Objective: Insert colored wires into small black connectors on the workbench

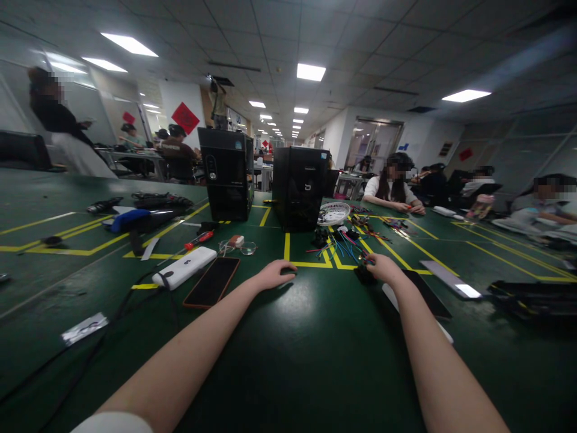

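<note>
Both my arms stretch forward over the green table (288, 361). My left hand (276, 274) rests on the table with its fingers curled loosely, and I see nothing in it. My right hand (381, 266) is closed round a small black object (364, 275) at the edge of a tangle of coloured wires (345, 245). Two black computer cases (226, 173) (300, 186) stand upright behind my hands.
A dark phone (211, 282) and a white power bank (184, 267) lie left of my left hand, with glasses (238, 245), a red screwdriver (198, 239) and a white basket (334, 213) beyond. Yellow tape lines cross the table. Other people sit at the right, and one walks at the far left.
</note>
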Motion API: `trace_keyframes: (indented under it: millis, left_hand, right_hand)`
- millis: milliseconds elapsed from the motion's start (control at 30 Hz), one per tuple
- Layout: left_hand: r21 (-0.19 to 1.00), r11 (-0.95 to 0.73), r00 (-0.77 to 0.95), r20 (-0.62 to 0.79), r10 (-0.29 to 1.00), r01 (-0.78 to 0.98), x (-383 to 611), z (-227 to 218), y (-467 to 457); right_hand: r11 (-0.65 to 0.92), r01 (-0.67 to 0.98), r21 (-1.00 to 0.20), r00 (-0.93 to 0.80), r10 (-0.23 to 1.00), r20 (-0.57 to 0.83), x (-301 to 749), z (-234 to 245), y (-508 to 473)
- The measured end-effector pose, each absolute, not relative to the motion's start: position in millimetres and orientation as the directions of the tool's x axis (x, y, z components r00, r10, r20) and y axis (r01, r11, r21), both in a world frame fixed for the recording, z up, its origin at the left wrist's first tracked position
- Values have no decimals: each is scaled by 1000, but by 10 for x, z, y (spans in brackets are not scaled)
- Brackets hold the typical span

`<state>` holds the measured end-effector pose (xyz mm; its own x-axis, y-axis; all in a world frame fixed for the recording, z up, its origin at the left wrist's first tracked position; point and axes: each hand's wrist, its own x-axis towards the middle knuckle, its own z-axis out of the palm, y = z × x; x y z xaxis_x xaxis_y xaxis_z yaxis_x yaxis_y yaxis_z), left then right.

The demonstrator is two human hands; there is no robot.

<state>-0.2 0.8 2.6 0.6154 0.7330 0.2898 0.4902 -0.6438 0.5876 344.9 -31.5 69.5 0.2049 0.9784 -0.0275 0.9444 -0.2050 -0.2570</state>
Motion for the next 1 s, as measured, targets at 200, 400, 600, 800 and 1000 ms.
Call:
trace_keyframes:
  millis: [200, 400, 600, 800, 1000]
  left_hand:
    - [589, -645, 616, 291, 732, 488, 0, 3, 28]
    - [596, -635, 614, 279, 738, 492, 0, 16, 19]
    - [586, -642, 610, 292, 737, 495, 0, 7, 13]
    - [580, -646, 609, 298, 735, 496, -1, 11, 5]
    - [582, -645, 616, 289, 733, 495, -1, 25, 8]
  right_hand:
    - [-179, 952, -249, 173, 984, -44, 3443, 706, -304]
    - [-194, 957, -216, 178, 980, -91, 3434, 708, -305]
    - [-154, 977, -147, 142, 986, -89, 3384, 786, -342]
    - [-163, 973, -162, 122, 964, -237, 3350, 786, -364]
    - [-212, 966, -148, 196, 973, -119, 3464, 743, -317]
